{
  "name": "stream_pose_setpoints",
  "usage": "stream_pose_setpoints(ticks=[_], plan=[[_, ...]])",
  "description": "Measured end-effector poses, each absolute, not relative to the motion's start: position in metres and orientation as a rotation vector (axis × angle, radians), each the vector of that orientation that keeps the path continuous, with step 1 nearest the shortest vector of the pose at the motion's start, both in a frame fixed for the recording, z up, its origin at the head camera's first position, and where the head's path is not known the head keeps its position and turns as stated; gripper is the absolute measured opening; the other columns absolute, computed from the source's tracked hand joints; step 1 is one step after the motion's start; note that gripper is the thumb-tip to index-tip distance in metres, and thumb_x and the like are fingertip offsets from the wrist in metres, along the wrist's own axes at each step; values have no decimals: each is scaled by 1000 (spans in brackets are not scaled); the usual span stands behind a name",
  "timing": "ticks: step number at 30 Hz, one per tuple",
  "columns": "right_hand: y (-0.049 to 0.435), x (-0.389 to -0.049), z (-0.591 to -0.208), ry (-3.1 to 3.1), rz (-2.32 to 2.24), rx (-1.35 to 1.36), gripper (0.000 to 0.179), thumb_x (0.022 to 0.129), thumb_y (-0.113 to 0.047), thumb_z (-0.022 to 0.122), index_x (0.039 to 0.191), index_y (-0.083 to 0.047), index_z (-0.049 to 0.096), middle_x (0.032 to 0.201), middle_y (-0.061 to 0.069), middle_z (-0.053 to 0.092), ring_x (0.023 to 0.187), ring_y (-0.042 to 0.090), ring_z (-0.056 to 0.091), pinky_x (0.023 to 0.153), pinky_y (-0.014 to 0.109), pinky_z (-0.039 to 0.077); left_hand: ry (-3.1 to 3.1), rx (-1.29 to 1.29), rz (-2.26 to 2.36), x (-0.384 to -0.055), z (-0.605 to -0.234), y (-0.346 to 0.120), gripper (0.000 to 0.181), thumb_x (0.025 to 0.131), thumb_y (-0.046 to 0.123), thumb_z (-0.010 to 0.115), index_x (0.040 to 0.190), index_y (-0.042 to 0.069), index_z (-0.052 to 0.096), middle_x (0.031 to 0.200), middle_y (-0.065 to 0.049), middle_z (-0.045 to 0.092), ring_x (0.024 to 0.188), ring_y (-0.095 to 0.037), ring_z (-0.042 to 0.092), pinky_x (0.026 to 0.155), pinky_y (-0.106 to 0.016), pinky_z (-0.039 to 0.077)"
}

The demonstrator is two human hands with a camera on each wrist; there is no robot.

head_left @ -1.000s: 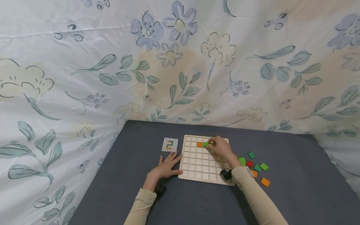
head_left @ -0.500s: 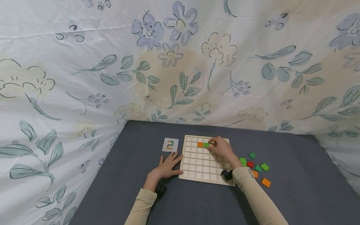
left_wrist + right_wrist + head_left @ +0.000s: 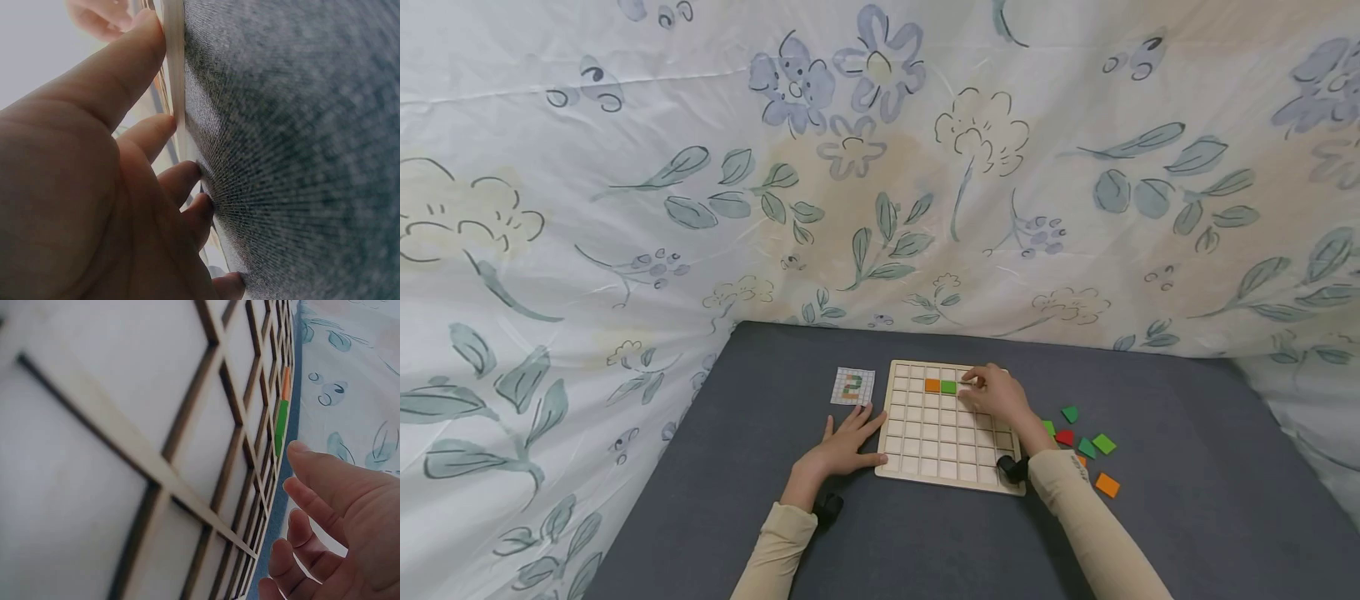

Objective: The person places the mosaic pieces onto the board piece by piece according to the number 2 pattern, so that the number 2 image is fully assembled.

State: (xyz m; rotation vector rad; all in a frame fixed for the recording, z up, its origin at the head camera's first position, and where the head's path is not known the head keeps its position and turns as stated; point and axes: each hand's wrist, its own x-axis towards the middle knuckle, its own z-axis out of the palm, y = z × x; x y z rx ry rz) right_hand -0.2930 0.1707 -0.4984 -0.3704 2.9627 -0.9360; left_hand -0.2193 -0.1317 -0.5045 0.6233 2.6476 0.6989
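Observation:
A wooden grid board (image 3: 911,457) lies on the dark tabletop. In its second row from the back, an orange square tile (image 3: 932,385) and a green square tile (image 3: 949,387) sit side by side in neighbouring cells. My right hand (image 3: 997,393) is over the board just right of the green tile, fingers slightly bent and apart from it; the right wrist view shows nothing between thumb and fingers. With fingers spread, my left hand (image 3: 838,446) rests at the board's left edge. Its thumb and index fingertip touch the wooden rim (image 3: 177,75) in the left wrist view.
A small printed card (image 3: 853,386) with a coloured grid pattern lies left of the board. Loose tiles are scattered to the right: a red one (image 3: 1064,437), an orange one (image 3: 1107,485) and several green ones (image 3: 1103,443). A flowered cloth (image 3: 880,167) hangs behind the table.
My right hand has let go of the green tile and moved slightly right, leaving the tile in its cell fully visible. My left hand has stayed at the board's edge.

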Motion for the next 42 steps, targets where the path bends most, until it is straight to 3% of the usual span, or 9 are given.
stream_pose_setpoints(ticks=[25,34,42], plan=[[211,-283,-497,3037,-960,-392,33,86,-25,67,113,-6,66,82,9,50,58,17,40,48,29,31,2643,624,702,-218,-505,-131,73,89,45,57,149,20,24,155,-12,12,143,-32,5,106,-67,-4],[228,-279,-495,3083,-908,-334,34,86,-26,67,113,-6,65,83,8,50,69,18,46,52,29,33,2646,618,699,-218,-503,-131,73,89,44,58,149,18,24,155,-13,12,143,-33,5,106,-67,-4],[240,-274,-489,3114,-849,-247,35,86,-27,68,114,-8,65,85,8,51,68,19,49,51,30,35,2650,624,686,-218,-502,-131,73,89,43,58,149,18,24,155,-13,12,143,-33,6,106,-67,-4]])
